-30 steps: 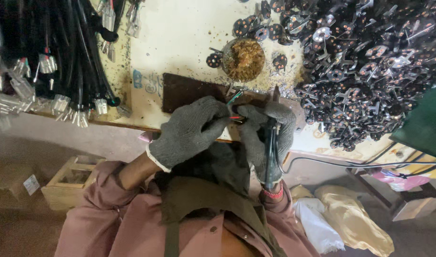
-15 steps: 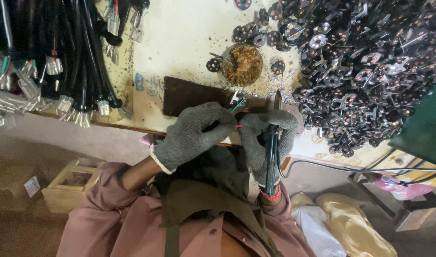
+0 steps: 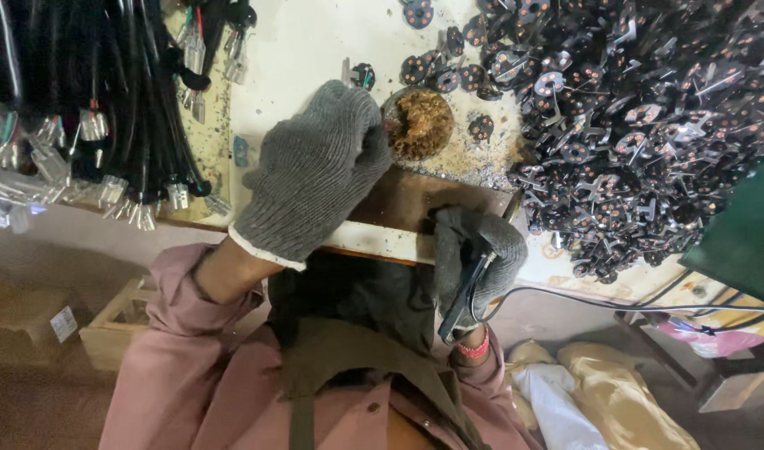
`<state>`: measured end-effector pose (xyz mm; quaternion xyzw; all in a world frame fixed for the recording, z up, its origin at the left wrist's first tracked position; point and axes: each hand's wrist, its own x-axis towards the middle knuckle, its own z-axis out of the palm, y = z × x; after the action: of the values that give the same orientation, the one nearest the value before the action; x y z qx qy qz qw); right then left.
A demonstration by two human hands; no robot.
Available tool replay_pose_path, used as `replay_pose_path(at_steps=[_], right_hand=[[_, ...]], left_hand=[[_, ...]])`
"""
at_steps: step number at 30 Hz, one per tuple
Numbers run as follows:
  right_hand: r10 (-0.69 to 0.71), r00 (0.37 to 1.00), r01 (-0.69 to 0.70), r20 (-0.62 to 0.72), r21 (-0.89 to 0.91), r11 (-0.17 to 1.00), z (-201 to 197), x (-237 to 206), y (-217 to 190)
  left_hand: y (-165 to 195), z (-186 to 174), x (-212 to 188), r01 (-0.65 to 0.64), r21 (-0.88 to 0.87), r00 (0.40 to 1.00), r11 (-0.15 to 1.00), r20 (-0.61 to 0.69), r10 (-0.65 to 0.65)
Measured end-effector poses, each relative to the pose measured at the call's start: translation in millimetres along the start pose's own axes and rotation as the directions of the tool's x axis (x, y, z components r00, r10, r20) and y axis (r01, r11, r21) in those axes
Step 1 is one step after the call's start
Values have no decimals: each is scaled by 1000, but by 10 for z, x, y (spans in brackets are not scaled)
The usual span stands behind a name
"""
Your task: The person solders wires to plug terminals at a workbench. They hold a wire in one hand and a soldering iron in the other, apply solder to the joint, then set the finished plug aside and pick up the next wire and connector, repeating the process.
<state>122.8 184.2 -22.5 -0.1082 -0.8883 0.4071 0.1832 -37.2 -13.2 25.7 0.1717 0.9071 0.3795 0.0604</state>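
— What is the right hand (image 3: 475, 260) holding?

— A dark soldering iron (image 3: 467, 293), fist shut around its handle. It lies at the near edge of the workbench (image 3: 298, 50), long axis running from the bench down toward the person's chest; I cannot tell which end is the tip. Its cable (image 3: 615, 302) trails off to the right.

— And the left hand (image 3: 319, 167)?

— Gloved in grey knit, reaching forward over the dark wooden board (image 3: 415, 200), fingers curled beside the round tin of brass wool (image 3: 419, 123). Whether it grips anything is hidden.

— Any labels?

— A small white tag on a cardboard box (image 3: 63, 323) at lower left, and a small blue sticker (image 3: 241, 152) on the bench.

— Around that?

— Black plug inserts (image 3: 640, 125) heaped at the right, black cables (image 3: 90, 100) bundled at the left.
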Motion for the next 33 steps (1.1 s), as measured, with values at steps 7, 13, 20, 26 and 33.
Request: replay_pose_path(at_steps=[7,13,20,26,33], right_hand=[[172,984,-177,43,245,953,4,99,-79],[157,959,-178,234,69,982,-93,377,-296],[-43,946,40,320,16,999,-45,394,-360],[-104,953,93,284,53,994,-24,295,-244],[-132,947,93,294,145,985,-45,289,-248]], left_hand=[[128,-108,96,32,-57,999,998,29,-31],[354,-436,-262,177,-282,976,943,172,-131],[165,33,-695,320,-410,884,854,454,-113],[144,-12,-567,12,-293,967,956,247,64],[210,184,-635,144,-219,970,965,223,-94]])
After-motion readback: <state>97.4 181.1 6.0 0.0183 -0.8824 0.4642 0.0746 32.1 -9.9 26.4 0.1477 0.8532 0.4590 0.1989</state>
